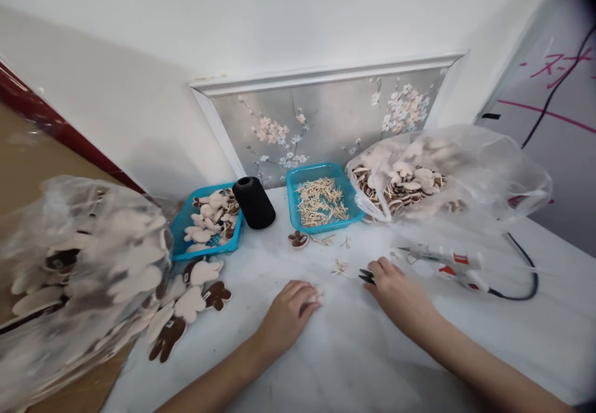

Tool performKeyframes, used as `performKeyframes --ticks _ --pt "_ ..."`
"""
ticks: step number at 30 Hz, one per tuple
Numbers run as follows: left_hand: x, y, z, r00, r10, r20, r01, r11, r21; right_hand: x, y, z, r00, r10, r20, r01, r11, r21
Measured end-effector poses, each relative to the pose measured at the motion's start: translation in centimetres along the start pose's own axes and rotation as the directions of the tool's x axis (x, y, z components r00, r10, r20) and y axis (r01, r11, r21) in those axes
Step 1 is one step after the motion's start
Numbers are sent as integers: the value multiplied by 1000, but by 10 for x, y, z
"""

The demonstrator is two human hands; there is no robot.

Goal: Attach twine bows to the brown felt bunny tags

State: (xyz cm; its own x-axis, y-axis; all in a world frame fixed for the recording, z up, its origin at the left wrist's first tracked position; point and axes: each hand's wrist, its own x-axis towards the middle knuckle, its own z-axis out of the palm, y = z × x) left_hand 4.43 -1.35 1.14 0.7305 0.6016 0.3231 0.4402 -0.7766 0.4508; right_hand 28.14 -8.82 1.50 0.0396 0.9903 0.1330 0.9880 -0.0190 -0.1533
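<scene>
Left hand [286,317] lies curled on the white tabletop [358,351], fingers closed around a small pale piece [319,295], mostly hidden by them. Right hand [400,289] sits just apart from it, with black snips [367,276] poking out past the fingers; the hand covers most of the tool.

Ahead of the hands, loose pale slivers [339,267] and one brown-and-cream cut-out [298,239] lie before two blue trays [205,245], with a black thread cone [254,202] between them. Right of the right hand: a white-and-red hot glue gun [447,264], black cord [521,282] trailing off, and a clear plastic bag [493,171] of cut-outs behind it. Left of the left hand: rabbit-shaped cream-and-brown cut-outs [179,304] in a loose heap.

A second clear bag [79,282], blurred and close to the camera, blocks the left of the view; its contents are hard to make out. Forearms run off the bottom of the frame. Tabletop stretches between hands and trays, ending at the wall panel [326,121].
</scene>
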Motion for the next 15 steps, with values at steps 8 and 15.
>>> performKeyframes --ticks 8,15 --pt "-1 3 2 998 42 42 -43 999 23 -10 18 13 994 45 96 -19 967 -253" --pt "-6 1 0 972 235 -19 -229 961 152 -7 5 16 993 -119 23 121 983 -138"
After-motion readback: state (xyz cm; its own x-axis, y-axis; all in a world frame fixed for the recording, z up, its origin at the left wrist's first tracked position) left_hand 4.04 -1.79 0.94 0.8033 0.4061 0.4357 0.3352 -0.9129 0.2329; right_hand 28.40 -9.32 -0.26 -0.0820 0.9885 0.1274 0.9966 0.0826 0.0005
